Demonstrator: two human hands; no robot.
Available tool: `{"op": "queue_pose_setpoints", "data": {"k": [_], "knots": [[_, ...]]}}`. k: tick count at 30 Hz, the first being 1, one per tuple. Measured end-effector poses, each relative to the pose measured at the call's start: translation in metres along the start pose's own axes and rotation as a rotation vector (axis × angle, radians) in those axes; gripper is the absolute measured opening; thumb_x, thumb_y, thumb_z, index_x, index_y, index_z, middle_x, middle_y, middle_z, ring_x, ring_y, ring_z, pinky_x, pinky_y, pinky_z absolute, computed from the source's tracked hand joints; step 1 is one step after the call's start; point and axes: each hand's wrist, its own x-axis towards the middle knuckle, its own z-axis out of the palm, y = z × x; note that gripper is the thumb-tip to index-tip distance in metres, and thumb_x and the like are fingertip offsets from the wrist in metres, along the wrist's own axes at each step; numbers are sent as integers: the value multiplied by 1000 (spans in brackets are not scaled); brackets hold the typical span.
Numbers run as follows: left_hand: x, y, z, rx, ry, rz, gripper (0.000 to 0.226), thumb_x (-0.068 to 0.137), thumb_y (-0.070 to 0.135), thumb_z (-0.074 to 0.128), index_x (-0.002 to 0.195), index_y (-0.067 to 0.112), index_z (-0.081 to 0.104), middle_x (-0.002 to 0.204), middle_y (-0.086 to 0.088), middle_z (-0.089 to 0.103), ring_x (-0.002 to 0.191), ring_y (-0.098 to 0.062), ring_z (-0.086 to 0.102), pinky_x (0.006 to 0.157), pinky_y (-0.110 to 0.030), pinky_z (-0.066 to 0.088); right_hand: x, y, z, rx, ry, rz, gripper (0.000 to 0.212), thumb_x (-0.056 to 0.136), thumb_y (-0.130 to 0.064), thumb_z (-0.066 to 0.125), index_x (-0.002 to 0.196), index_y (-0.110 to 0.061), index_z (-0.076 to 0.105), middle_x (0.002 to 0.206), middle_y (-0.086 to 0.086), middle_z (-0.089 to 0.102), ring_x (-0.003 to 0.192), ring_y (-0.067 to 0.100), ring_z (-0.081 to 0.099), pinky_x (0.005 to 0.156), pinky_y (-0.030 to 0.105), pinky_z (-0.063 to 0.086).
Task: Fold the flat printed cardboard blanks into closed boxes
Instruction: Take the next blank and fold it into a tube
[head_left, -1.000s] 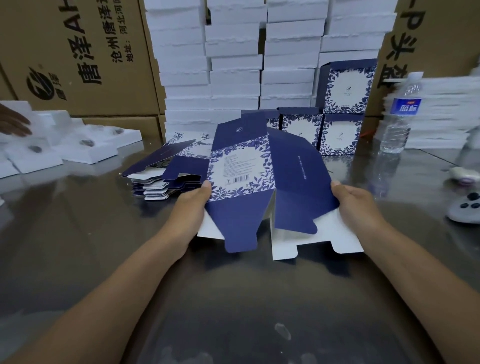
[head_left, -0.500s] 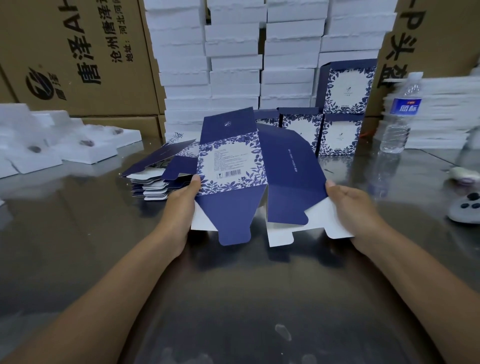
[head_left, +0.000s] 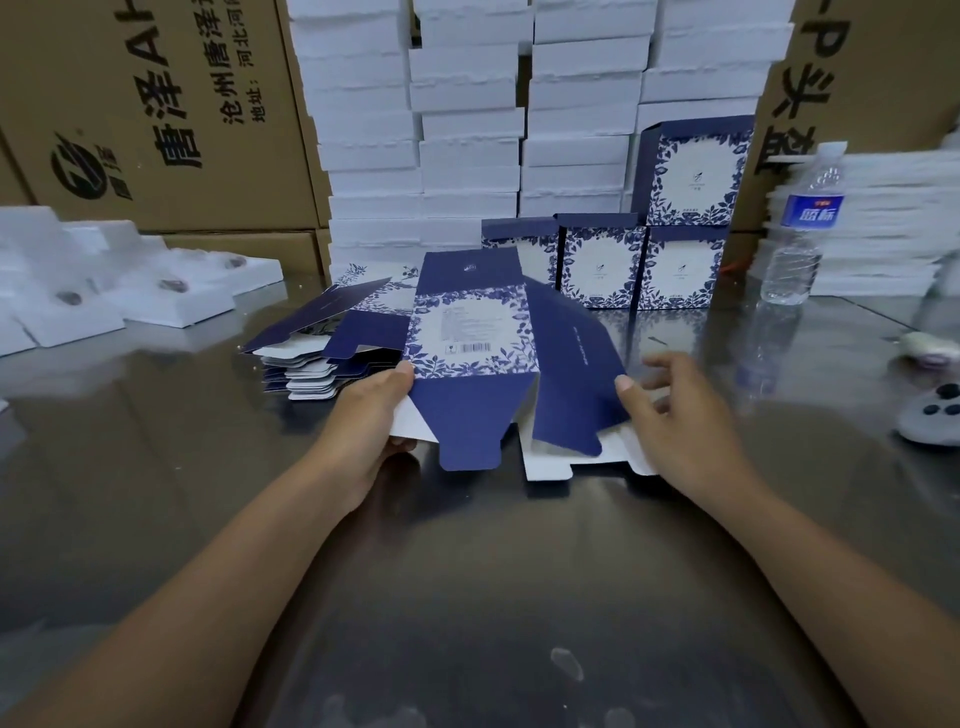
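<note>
A half-opened blue and white floral cardboard blank (head_left: 470, 338) is held up over the shiny table (head_left: 467, 597). My left hand (head_left: 371, 421) grips its left edge, thumb on the printed panel. My right hand (head_left: 675, 410) is at the right panel's edge, thumb touching the blue side and fingers spread behind it. The barcode panel faces me and blue flaps hang down. A pile of flat blanks (head_left: 322, 358) lies to the left. Finished boxes (head_left: 602, 265) stand behind, one more (head_left: 693, 171) stacked on top.
White trays (head_left: 467, 130) are stacked high at the back, between brown cartons (head_left: 156, 114). White foam inserts (head_left: 171, 291) lie far left. A water bottle (head_left: 800, 228) stands right, by more white stacks (head_left: 883, 223). A white controller (head_left: 930, 415) sits at the right edge.
The blank has swung more upright and its right panel has folded inward. My right hand has loosened from the edge and its fingers have spread. The other person's hand at the far left is gone.
</note>
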Motion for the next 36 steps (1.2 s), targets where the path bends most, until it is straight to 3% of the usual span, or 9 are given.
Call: {"op": "queue_pose_setpoints", "data": {"k": [5,10,13,16,19,23,26,32,36], "knots": [[0,1,4,22,3,-18,27,97,34,49,88,17,68,88,-8,68,75,-23,62,69,-31,49,-5,-1,-1,-67,-287,-110,95,59,-88,36,137,-34,38,125,-14,47,119,7,45,99,37,41],[-2,2,8,-140,-107,-26,48,98,51,33,116,17,61,106,-10,72,95,-26,69,79,-36,55,-6,-3,-2,-33,-365,-143,111,41,-97,46,138,-45,30,132,-19,46,121,1,45,103,40,40],[-1,0,9,-225,-175,-40,54,96,58,22,110,25,63,105,-5,73,96,-22,70,79,-38,56,-8,-6,-1,-10,-379,-169,105,48,-94,48,139,-48,25,132,-20,46,120,0,45,102,39,41],[-1,-2,10,-149,-231,8,57,96,59,15,125,31,56,108,-6,72,94,-25,70,89,-39,52,-10,-11,0,82,-348,-180,92,58,-87,43,139,-45,27,123,-29,48,114,-9,46,92,23,41],[-1,-3,10,-24,-265,89,36,103,36,32,136,37,46,113,-6,69,97,-25,69,86,-31,55,-12,-16,1,258,-367,-159,80,69,-76,40,141,-42,28,122,-31,48,106,-21,45,82,11,37],[-4,-6,5,115,-337,194,81,89,-15,46,144,42,31,123,-1,64,105,-19,67,86,-26,54,-13,-15,0,360,-357,-112,78,75,-77,36,143,-41,28,135,-10,50,119,2,49,103,39,41],[-6,-9,6,232,-374,272,95,85,-23,44,148,41,14,127,5,57,101,-8,66,81,-19,51,-13,-13,1,299,-338,-154,70,79,-79,28,140,-44,32,126,-16,56,116,5,52,103,43,41],[-3,-12,7,240,-370,286,98,81,-18,59,151,35,14,127,1,57,108,-8,64,82,-18,52,-13,-13,0,160,-226,-284,29,84,-70,23,104,-66,43,88,0,65,84,13,60,83,39,47],[0,-14,4,245,-321,313,89,81,-10,66,149,30,24,125,1,61,105,-6,65,83,-16,51,-13,-17,-1,71,-59,-373,31,89,-61,22,77,-50,48,64,-6,57,62,9,52,58,34,41]]}}
